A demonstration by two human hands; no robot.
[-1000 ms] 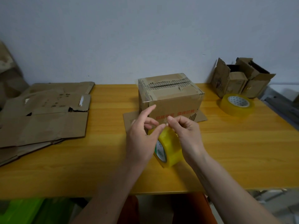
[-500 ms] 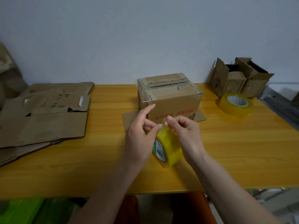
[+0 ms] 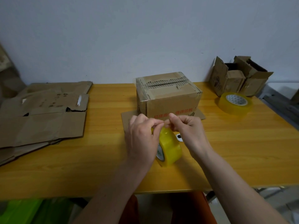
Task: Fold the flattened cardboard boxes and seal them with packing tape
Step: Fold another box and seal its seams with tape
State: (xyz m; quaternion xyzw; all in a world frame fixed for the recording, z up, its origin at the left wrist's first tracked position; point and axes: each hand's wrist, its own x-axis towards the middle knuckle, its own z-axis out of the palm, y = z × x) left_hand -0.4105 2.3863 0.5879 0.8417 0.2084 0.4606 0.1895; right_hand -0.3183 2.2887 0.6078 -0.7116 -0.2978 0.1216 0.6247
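Observation:
A yellow roll of packing tape point(image 3: 169, 149) stands on edge on the wooden table point(image 3: 242, 151), just in front of me. My left hand point(image 3: 142, 139) grips the roll from its left side, fingers curled over the top. My right hand point(image 3: 187, 130) pinches at the tape's top edge, thumb and fingertips meeting those of the left hand. Behind them stands a folded cardboard box point(image 3: 168, 96) with torn tape on its top; its bottom flaps lie spread on the table.
A stack of flattened cardboard boxes point(image 3: 42, 113) lies on the table's left side. A second tape roll point(image 3: 233, 103) lies flat at the right, with open small boxes point(image 3: 237, 76) behind it by the wall. Green bins point(image 3: 24, 210) sit below the table's front edge.
My left index finger, stretched out before, has curled down to the roll's top. Both hands' fingertips have closed together over the tape's edge. The roll stays in place.

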